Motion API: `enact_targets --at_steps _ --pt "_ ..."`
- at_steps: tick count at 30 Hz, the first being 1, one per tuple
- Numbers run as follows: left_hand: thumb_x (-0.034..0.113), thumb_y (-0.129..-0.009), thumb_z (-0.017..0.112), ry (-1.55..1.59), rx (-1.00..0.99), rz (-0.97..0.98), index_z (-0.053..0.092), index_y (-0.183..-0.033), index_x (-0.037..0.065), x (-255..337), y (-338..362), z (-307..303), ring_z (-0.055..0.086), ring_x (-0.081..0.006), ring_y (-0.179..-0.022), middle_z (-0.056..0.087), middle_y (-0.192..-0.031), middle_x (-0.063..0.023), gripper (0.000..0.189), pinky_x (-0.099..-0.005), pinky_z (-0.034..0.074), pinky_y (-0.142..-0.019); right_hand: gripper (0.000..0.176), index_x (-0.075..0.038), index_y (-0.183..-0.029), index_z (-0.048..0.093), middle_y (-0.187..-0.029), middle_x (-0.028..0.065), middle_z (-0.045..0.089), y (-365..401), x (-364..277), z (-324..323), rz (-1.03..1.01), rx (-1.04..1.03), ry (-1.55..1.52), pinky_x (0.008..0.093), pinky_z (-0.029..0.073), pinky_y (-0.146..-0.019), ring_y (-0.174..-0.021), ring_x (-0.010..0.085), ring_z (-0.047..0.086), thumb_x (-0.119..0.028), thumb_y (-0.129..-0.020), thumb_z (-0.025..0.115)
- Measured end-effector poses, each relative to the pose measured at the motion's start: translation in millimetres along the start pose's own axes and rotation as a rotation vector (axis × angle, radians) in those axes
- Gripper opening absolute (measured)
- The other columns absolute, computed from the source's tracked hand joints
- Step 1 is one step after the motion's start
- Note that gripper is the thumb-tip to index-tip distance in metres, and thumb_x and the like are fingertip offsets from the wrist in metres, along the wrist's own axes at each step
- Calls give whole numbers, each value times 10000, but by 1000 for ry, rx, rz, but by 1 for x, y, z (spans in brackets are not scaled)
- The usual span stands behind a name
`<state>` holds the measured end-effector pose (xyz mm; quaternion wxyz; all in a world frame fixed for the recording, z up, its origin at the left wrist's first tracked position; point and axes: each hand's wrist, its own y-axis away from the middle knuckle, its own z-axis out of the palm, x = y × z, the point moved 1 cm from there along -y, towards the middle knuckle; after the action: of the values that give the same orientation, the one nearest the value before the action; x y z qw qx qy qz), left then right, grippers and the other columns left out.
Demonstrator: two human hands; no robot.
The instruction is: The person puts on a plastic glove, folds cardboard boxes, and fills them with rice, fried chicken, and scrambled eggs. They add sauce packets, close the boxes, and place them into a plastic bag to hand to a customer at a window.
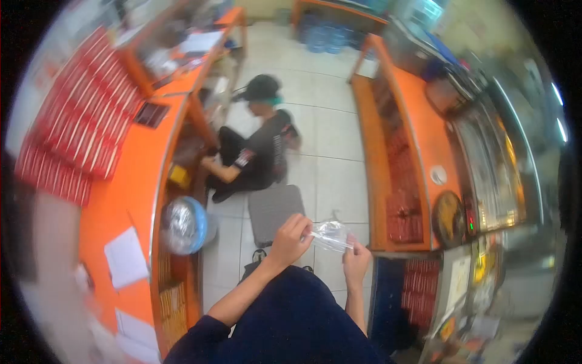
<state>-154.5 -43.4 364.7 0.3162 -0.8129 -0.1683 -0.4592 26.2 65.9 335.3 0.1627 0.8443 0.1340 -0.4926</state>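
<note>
Tiled floor [336,136] runs btwn an orange left bench [130,203] & an orange right bench [413,106], w/ a grey stool [274,209] standing on it. L hand [291,238]: fingertips pinched on one end of a clear plastic bag [331,234]. R hand [357,259]: thumb & fingers closed on the opp. edge. Bag's in the air btwn them, to the right of the stool in view; can't tell if its mouth is open. Prob. v. light, limp, slippery, easily creased or torn; best held near the edges, w/ a light fingertip pinch. Further out: co-worker [264,151] low down, just beyond the stool; blue-rimmed tub [200,224] left of it; red boxes [85,115] & papers [126,258] farther left; glass case [491,170] well right of the stool.
</note>
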Motion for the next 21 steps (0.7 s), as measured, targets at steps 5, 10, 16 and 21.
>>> enact_targets --at_steps 5,10,16,21 --pt "-43 -650 667 -29 -64 132 574 -798 22 14 -4 48 541 -288 -778 514 -829 -110 187 -382 453 -687 686 -86 -748 547 -642 24 544 25 24 -9 452 -179 -910 302 405 -515 -560 152 515 -632 -1032 245" --pt "-69 -641 655 39 -265 353 623 -838 27 29 -16 99 545 -330 -867 542 -866 -130 222 -391 458 -745 722 -25 -1134 598 -1067 91 652 3 39 -6 75 -69 -1868 368 437 -985 -1071 214 582 -618 -1024 201" --pt "-24 -664 706 254 -506 588 686 -858 54 75 -15 164 604 -294 -816 629 -851 -85 210 -392 487 -701 814 -66 -1555 290 -1610 124 297 28 23 -71 -27 148 -1692 406 183 -1227 -1486 267 266 -655 -1008 168" --pt "3 -679 750 515 -799 609 707 -913 48 113 10 226 664 -277 -801 679 -887 -94 242 -355 544 -685 782 -57 -1528 325 -1580 118 343 24 48 -137 -197 521 -1237 400 166 -1227 -1469 260 292 -635 -1021 180"
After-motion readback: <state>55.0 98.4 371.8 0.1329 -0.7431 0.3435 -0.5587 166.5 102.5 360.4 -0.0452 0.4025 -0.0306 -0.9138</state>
